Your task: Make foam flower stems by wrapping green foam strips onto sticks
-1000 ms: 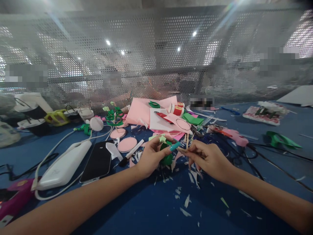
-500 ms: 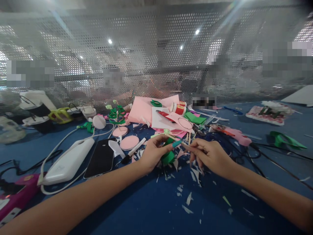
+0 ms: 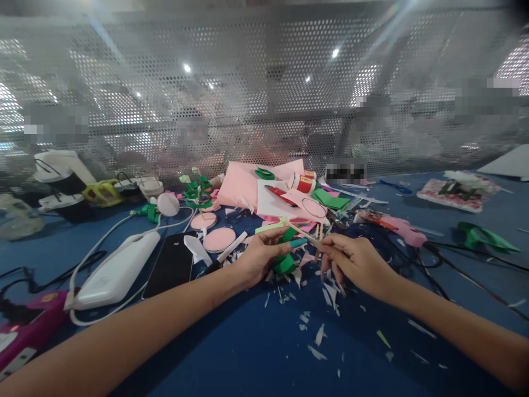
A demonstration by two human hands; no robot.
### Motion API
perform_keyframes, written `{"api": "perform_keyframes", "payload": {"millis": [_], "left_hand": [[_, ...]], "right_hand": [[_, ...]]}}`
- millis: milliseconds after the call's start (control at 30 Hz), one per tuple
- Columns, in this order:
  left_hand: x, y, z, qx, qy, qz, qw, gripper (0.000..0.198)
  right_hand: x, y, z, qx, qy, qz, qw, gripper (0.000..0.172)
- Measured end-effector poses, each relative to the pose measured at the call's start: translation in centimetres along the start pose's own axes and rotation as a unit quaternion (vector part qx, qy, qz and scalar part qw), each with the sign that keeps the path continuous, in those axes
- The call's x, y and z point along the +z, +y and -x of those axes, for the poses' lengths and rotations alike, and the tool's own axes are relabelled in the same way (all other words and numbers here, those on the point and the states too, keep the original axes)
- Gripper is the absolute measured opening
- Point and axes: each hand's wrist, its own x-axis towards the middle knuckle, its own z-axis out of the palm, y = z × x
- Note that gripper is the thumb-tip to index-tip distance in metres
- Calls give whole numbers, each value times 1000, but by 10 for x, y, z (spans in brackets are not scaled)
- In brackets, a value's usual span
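Observation:
My left hand (image 3: 258,256) is closed, thumb and fingers pinching a green paper piece (image 3: 285,264) with curled strips hanging below the fingers. A small pale green bud shape (image 3: 284,221) shows above my fingertips. My right hand (image 3: 357,264) pinches a thin wooden stick (image 3: 303,232) between thumb and forefinger. Its far end points left and meets the pale green part, as far as I can see. A blue-green nail marks my left thumb. My fingers hide part of the green paper. Paper scraps (image 3: 318,333) lie under and in front of both hands.
Pink paper sheets (image 3: 237,184), a red cutter (image 3: 279,194) and a pink glue gun (image 3: 407,234) lie beyond my hands. To the left are pink discs (image 3: 219,240), a black phone (image 3: 169,267), a white power bank (image 3: 118,270) and cables. A perforated screen (image 3: 264,99) stands behind.
The stick's far end has risen slightly, beside the pale green bud. My left thumb has shifted a little, and more of the green paper shows. Both hands stay in nearly the same place.

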Motion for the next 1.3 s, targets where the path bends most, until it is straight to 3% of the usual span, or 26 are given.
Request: {"api": "perform_keyframes", "payload": {"millis": [400, 1300], "left_hand": [[0, -4, -3, 7, 21, -33, 999, 26], [-1, -3, -3, 30, -9, -46, 998, 17]], "right_hand": [[1, 6, 0, 10, -2, 9, 1000, 24], [-6, 2, -2, -41, 21, 63, 997, 26]]}}
